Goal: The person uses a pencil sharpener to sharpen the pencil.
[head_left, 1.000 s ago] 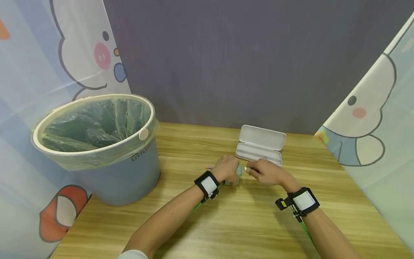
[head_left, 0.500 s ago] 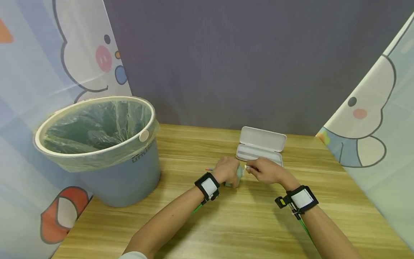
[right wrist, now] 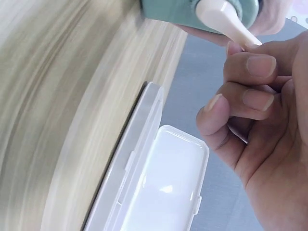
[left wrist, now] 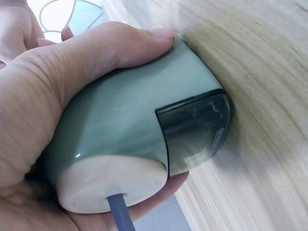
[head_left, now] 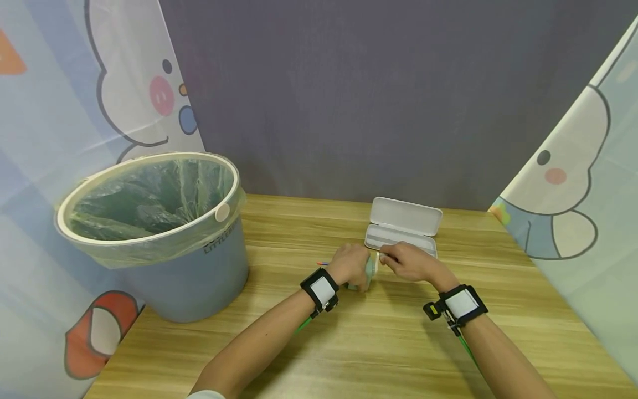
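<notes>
A green pencil sharpener (left wrist: 115, 115) stands on the wooden table, its dark see-through shavings drawer (left wrist: 192, 130) low on one side. My left hand (head_left: 350, 265) wraps round its body, thumb along the top in the left wrist view. A blue-purple pencil (left wrist: 121, 211) sticks out of the hole in its cream front face; its red and blue outer end shows left of my hand in the head view. On the opposite side, my right hand (head_left: 410, 261) pinches the end of the cream crank handle (right wrist: 226, 20) between thumb and curled fingers.
Just behind my right hand lies an open white pencil case (head_left: 406, 217), lid tilted back. A large blue bin (head_left: 184, 288) with a clear yellowish liner stands at the left. A grey panel (head_left: 324, 100) rises behind the table, with cartoon-printed cloths on both sides.
The crank handle has turned, with my right hand shifting slightly along with it. My left hand keeps hold of the sharpener, and the head view has tilted up a little.
</notes>
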